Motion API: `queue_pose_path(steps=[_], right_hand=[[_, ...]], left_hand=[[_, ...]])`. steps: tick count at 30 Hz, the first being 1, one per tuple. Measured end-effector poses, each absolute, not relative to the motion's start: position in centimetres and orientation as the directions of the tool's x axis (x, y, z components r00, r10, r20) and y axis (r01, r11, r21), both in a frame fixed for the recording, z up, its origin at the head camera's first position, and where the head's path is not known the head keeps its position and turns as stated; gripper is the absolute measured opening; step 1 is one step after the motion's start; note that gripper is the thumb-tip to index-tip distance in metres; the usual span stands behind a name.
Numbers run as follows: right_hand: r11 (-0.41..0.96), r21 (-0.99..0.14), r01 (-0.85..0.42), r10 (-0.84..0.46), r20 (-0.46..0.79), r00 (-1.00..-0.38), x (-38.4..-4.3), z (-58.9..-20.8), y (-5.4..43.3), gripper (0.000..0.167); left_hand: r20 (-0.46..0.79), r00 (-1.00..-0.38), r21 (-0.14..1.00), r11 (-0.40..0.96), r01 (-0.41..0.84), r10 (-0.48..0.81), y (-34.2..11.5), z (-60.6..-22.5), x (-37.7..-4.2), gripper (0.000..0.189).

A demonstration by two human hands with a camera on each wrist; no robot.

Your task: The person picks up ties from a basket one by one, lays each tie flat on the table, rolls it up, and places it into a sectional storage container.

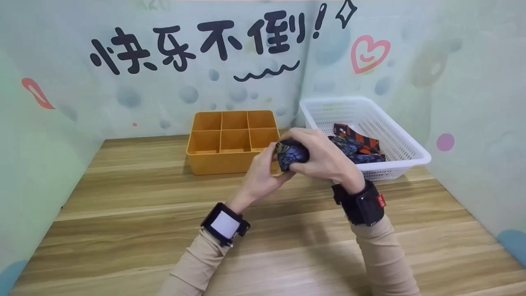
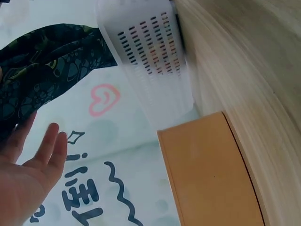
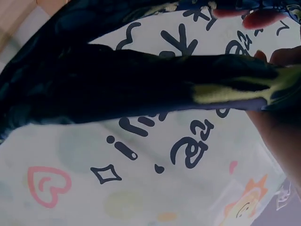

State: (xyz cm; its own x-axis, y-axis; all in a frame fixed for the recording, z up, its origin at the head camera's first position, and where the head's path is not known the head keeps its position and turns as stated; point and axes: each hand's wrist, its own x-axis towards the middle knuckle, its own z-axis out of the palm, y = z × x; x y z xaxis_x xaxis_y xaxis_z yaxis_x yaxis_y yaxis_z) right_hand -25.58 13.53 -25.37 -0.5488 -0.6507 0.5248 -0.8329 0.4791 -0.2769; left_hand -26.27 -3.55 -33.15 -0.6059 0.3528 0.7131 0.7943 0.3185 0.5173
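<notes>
In the head view, the right hand (image 1: 322, 154) grips a dark blue patterned cloth (image 1: 291, 155), fingers over the top and thumb below. The left hand (image 1: 263, 172) meets the same cloth from the other side, its fingers at the near edge and its thumb beneath. Both hands are raised above the wooden surface (image 1: 135, 205). Just beyond the left hand, mostly to its left, stands an orange divided box (image 1: 213, 163). Beyond the right hand and to its right is a white basket (image 1: 394, 126) holding more patterned clothes (image 1: 351, 144), one striped orange and black.

In the left wrist view, the left hand's visible fingers are apart and fairly straight, one reaching the cloth's edge; whether the thumb pinches it cannot be told. The cloth extends above the fingers, with the basket and box off to the hand's right.

In the right wrist view, the cloth runs from beside the hand in two dark bands, one marked yellow, before the lettered wall (image 3: 94, 207).
</notes>
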Motion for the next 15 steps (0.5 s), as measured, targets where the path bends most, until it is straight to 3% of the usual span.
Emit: queue_pose_path(steps=[7, 15], right_hand=[[0.553, -0.29, -0.781, -0.611, 0.496, -0.617, -25.9, -25.7, 15.4, 0.047], [0.726, -0.116, -0.678, -0.554, 0.485, -0.677, -26.7, -25.8, 17.5, 0.049]], left_hand=[[0.651, -0.662, 0.512, 0.429, 0.744, 0.372, -3.9, -33.2, -26.6, 0.039], [0.604, -0.695, 0.562, 0.41, 0.718, 0.389, -5.6, -32.3, -27.0, 0.04]])
